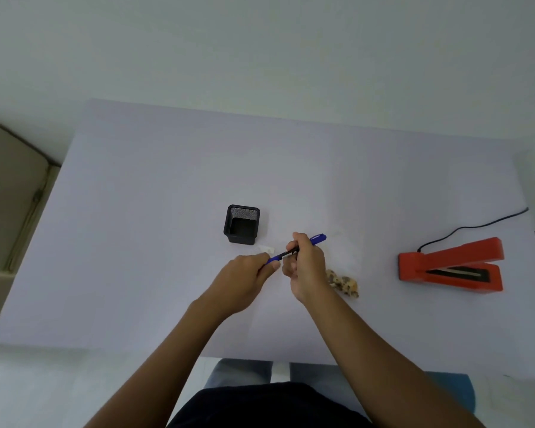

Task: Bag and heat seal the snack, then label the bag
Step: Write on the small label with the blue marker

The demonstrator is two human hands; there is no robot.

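Observation:
Over the middle of the table, my right hand [306, 267] grips the barrel of a blue pen [317, 238]. My left hand [249, 273] pinches the pen's blue cap [274, 259] at its lower left end. A thin clear bag with a brown speckled snack [343, 282] inside lies just right of my right hand, partly hidden by it. Behind my hands a small white label [266, 249] lies flat on the table. The red heat sealer [451, 265] stands open at the right.
A black mesh pen holder [242, 224] stands behind the hands. The sealer's black cord [476, 225] runs to the table's right edge. A beige cushion [10, 186] sits off the table's left side. The table's near edge is close to my lap.

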